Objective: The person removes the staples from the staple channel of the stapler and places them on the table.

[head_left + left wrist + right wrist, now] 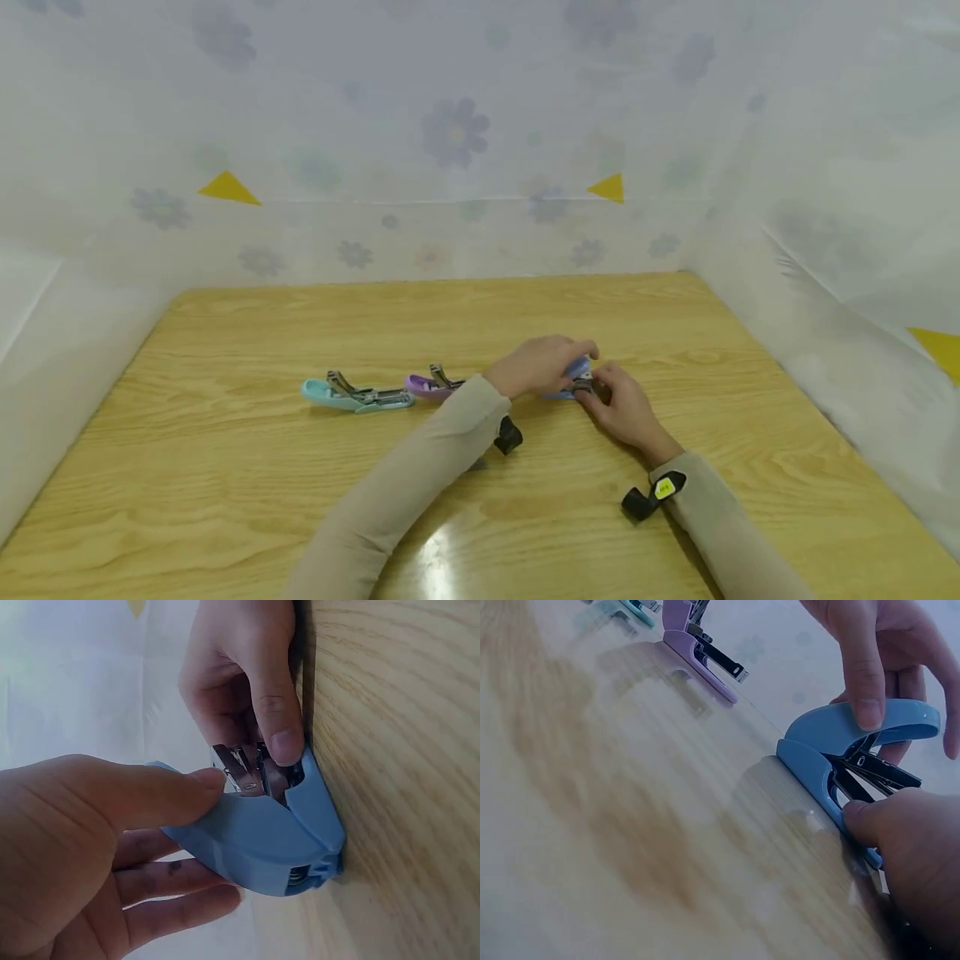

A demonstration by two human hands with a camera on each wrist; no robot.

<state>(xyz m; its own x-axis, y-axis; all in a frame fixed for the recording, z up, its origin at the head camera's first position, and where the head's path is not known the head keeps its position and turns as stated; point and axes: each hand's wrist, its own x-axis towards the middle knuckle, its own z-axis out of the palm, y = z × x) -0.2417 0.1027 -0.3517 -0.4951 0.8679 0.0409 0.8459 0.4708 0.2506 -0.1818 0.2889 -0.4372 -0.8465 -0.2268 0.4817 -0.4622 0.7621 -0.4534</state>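
Observation:
A blue stapler rests on the table with its top cover swung up and its metal staple channel exposed. My left hand grips the raised cover, thumb on one side and fingers behind. At the front of the base is my right hand, pinching it beside the metal parts; its thumb lies along the base's end. In the head view both hands hide much of the blue stapler. Left of it lies a purple stapler, opened wide and partly covered by my left arm.
A teal stapler, also opened wide, lies farther left in line with the purple one. Everything sits on a wood-grain table. A pale flowered sheet hangs behind and at the sides, with yellow triangles on it.

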